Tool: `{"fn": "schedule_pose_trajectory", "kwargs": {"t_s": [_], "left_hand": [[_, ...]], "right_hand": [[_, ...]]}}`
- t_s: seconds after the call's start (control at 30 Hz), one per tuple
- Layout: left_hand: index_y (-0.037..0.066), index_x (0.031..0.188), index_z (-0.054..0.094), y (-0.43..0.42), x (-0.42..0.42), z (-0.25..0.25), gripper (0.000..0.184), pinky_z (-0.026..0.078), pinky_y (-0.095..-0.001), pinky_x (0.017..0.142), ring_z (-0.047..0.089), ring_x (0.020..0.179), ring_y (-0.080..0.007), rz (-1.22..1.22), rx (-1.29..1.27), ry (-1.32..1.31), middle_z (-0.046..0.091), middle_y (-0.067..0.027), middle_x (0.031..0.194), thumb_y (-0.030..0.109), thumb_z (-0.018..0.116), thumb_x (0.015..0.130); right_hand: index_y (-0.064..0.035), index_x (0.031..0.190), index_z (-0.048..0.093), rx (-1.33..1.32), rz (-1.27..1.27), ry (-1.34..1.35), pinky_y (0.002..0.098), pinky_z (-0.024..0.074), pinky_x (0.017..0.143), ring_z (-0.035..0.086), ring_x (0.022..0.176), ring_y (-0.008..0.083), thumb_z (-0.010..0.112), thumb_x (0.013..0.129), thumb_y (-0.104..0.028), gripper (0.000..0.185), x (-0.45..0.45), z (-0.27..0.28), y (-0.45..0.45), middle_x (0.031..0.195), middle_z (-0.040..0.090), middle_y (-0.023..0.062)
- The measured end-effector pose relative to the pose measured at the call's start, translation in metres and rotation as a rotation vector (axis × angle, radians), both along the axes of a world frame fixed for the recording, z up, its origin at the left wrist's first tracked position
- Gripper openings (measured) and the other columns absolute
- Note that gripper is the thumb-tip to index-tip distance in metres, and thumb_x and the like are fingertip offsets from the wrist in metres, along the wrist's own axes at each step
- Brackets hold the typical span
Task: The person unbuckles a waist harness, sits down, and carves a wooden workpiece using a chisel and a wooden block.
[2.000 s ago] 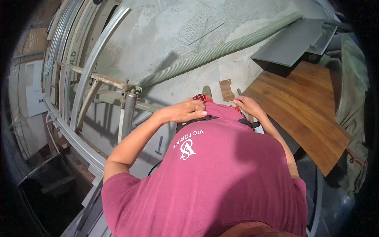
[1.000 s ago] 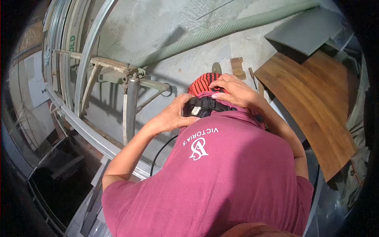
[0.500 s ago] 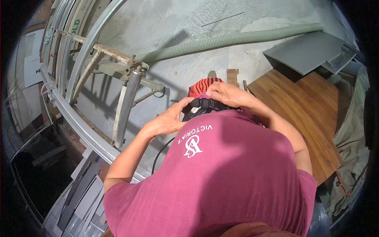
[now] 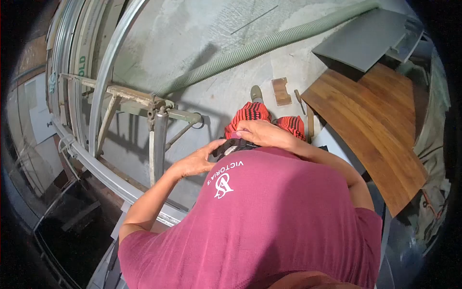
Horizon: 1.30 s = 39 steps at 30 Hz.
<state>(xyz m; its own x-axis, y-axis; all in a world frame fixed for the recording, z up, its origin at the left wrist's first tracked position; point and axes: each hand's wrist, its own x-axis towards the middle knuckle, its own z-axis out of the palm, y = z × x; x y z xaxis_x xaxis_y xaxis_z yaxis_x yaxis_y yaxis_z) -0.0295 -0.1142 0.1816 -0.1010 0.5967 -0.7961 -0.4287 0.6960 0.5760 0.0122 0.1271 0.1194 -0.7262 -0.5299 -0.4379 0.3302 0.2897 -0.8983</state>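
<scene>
A black belt or pouch point(image 4: 234, 144) with a small pale label is at my waist, partly covered by the pink shirt point(image 4: 288, 202). My left hand point(image 4: 196, 160) curves around its left side, thumb below and fingers above. My right hand point(image 4: 257, 133) reaches across the waist, its fingers pinching the shirt's hem beside the black strap. Below the hands show red and black patterned trousers point(image 4: 251, 111). Whether the left fingers press on the belt is partly hidden.
A metal stand point(image 4: 158, 139) and long metal profiles point(image 4: 103, 77) are at the left. A ribbed hose point(image 4: 260, 48) crosses the floor. Wood panels point(image 4: 365, 125), a grey board point(image 4: 361, 41), a notched wooden block point(image 4: 281, 91) and a hammer point(image 4: 299, 100) lie at the right.
Both hands have come to the black belt at the waist; the right hand has moved across from the right side. Lately they have shifted only slightly, while the view has tilted, showing more trousers.
</scene>
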Motion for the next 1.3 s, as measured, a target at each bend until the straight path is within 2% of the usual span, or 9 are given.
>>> {"fn": "schedule_pose_trajectory", "kwargs": {"t_s": [0.17, 0.7, 0.87, 0.9, 0.97, 1.03, 1.1, 1.2, 1.3], "left_hand": [[0.012, 0.141, 0.032, 0.01, 0.003, -0.009, 0.08, 0.03, -0.0366, 0.106, 0.039, 0.125, -0.0266, -0.198, 0.044, 0.193, 0.039, -0.0148, 0.136, 0.029, 0.074, 0.075], [0.005, 0.127, 0.048, 0.089, 0.089, 0.028, 0.058, 0.037, -0.0312, 0.1, 0.05, 0.114, -0.0201, -0.066, -0.04, 0.246, 0.054, -0.0093, 0.121, 0.021, 0.073, 0.077], [0.005, 0.13, 0.044, 0.086, 0.065, -0.058, 0.058, 0.038, -0.0339, 0.1, 0.05, 0.113, -0.0201, -0.017, 0.005, -0.285, 0.054, -0.0102, 0.122, 0.019, 0.071, 0.081], [0.006, 0.13, 0.045, 0.088, 0.067, -0.103, 0.056, 0.039, -0.0349, 0.099, 0.05, 0.114, -0.0203, -0.016, -0.044, -0.106, 0.054, -0.0098, 0.122, 0.025, 0.069, 0.083], [0.006, 0.127, 0.048, 0.104, 0.084, -0.182, 0.054, 0.039, -0.0381, 0.099, 0.051, 0.114, -0.0267, -0.126, -0.076, 0.292, 0.054, -0.0139, 0.122, 0.032, 0.067, 0.083], [0.007, 0.122, 0.054, 0.115, 0.13, -0.243, 0.051, 0.038, -0.0401, 0.1, 0.052, 0.112, -0.0336, -0.417, 0.037, 0.572, 0.053, -0.019, 0.122, 0.032, 0.068, 0.08], [0.008, 0.11, 0.061, 0.108, 0.168, -0.285, 0.038, 0.04, -0.0371, 0.096, 0.054, 0.108, -0.0286, -0.79, 0.189, 0.644, 0.058, -0.0146, 0.113, 0.031, 0.066, 0.081], [0.007, 0.104, 0.059, 0.098, 0.177, -0.3, 0.03, 0.037, -0.0372, 0.096, 0.054, 0.102, -0.0227, -0.709, 0.121, 0.43, 0.06, -0.0095, 0.101, 0.032, 0.059, 0.088], [0.003, 0.093, 0.06, 0.107, 0.158, -0.267, 0.029, 0.043, -0.0332, 0.081, 0.055, 0.089, -0.0192, -0.408, -0.137, -0.12, 0.06, -0.0072, 0.089, 0.031, 0.052, 0.093]], "right_hand": [[-0.0032, 0.104, 0.055, 0.291, 0.017, -0.026, 0.0434, 0.0456, 0.076, 0.06, 0.09, 0.0356, 0.05, 0.091, -0.043, 0.042, 0.021, 0.018, 0.027, 0.092, 0.063, 0.0192], [-0.003, 0.103, 0.058, 0.068, -0.077, -0.022, 0.0415, 0.046, 0.077, 0.062, 0.091, 0.0337, 0.063, 0.083, -0.039, 0.042, 0.119, 0.025, 0.1, 0.092, 0.065, 0.0193], [-0.0054, 0.104, 0.06, -0.134, -0.221, -0.201, 0.0403, 0.0467, 0.079, 0.061, 0.094, 0.0327, 0.063, 0.082, -0.037, 0.038, 0.162, -0.034, 0.133, 0.094, 0.065, 0.0167], [-0.0055, 0.103, 0.061, -0.161, -0.35, -0.304, 0.04, 0.0467, 0.082, 0.061, 0.096, 0.0319, 0.064, 0.081, -0.035, 0.037, 0.175, -0.061, 0.142, 0.096, 0.065, 0.0153], [-0.0072, 0.111, 0.058, 0.392, -0.408, -0.032, 0.0415, 0.0487, 0.078, 0.061, 0.09, 0.034, 0.066, 0.08, -0.03, 0.039, 0.231, -0.145, 0.151, 0.098, 0.062, 0.0157], [-0.0084, 0.109, 0.058, 0.718, -0.054, -0.228, 0.0454, 0.0484, 0.079, 0.059, 0.094, 0.0357, 0.068, 0.078, -0.028, 0.039, 0.304, -0.201, 0.147, 0.102, 0.059, 0.0129], [-0.0076, 0.103, 0.058, 0.592, -0.034, -0.302, 0.0472, 0.0475, 0.081, 0.056, 0.096, 0.0368, 0.068, 0.076, -0.027, 0.035, 0.359, -0.214, 0.129, 0.103, 0.056, 0.0117], [-0.0041, 0.097, 0.055, 0.567, -0.279, -0.229, 0.0451, 0.0455, 0.08, 0.055, 0.093, 0.0351, 0.062, 0.082, -0.022, 0.024, 0.372, -0.219, 0.113, 0.097, 0.057, 0.0141], [-0.004, 0.091, 0.052, 0.534, -0.387, -0.279, 0.0443, 0.0457, 0.075, 0.054, 0.092, 0.0337, 0.054, 0.087, -0.018, 0.015, 0.36, -0.223, 0.108, 0.094, 0.055, 0.016]]}}
